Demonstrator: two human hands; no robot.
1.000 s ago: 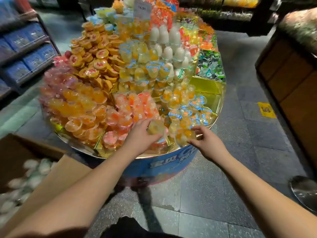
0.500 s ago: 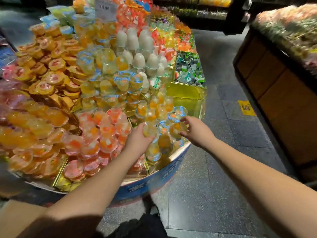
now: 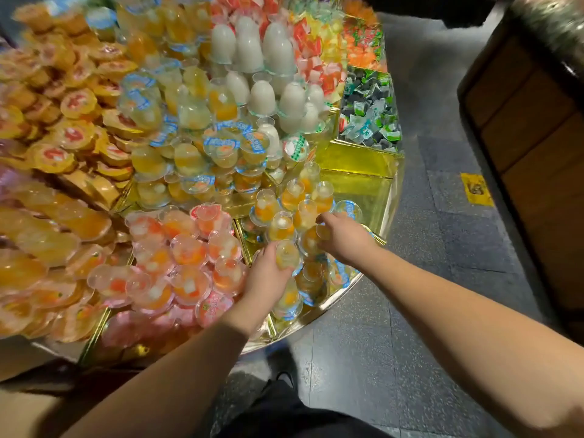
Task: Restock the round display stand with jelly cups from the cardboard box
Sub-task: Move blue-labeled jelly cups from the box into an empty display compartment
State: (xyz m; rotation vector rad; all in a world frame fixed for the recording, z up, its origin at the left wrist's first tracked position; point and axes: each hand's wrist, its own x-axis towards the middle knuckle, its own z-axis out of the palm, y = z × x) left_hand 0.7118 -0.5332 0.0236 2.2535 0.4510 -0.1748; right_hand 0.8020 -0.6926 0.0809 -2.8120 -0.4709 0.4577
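My left hand (image 3: 268, 273) curls round an upturned jelly cup (image 3: 287, 255), held at the near edge of the orange-cup pile (image 3: 294, 213). My right hand (image 3: 343, 237) pinches another cup (image 3: 311, 238) in that pile. Pink cups (image 3: 186, 263) crowd my left; bare gold tray (image 3: 357, 188) lies beyond, on the round display stand (image 3: 344, 287).

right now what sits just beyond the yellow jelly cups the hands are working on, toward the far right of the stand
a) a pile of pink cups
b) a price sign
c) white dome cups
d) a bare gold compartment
d: past the yellow jelly cups lies a bare gold compartment; the left hand and right hand work just short of it.
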